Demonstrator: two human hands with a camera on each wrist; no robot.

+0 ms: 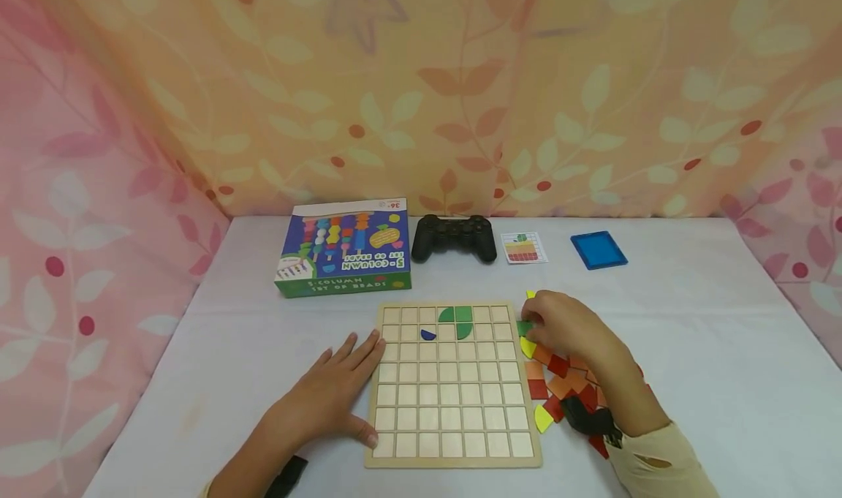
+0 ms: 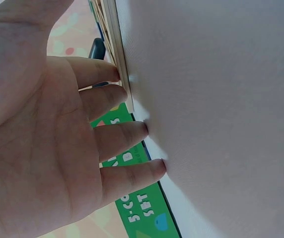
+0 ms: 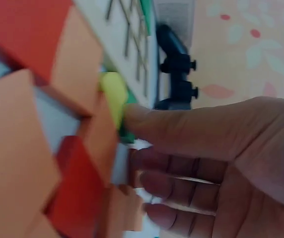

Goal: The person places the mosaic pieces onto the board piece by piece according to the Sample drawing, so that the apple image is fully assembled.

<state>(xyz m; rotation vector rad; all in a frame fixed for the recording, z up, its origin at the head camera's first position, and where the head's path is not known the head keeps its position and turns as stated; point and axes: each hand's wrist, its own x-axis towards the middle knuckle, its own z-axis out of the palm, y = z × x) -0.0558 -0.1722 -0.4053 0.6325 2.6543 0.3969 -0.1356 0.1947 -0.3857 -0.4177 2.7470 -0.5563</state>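
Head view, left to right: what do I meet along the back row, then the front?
Back: bead-set box → black game controller → printed card → flat blue square.
Front: left hand → wooden grid board → right hand.

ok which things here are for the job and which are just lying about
Likely in use: grid board, left hand at its edge; green pieces; blue piece; loose pieces by the right hand; pattern card, probably the guide.

Probably lying about: game controller; bead-set box; blue tray.
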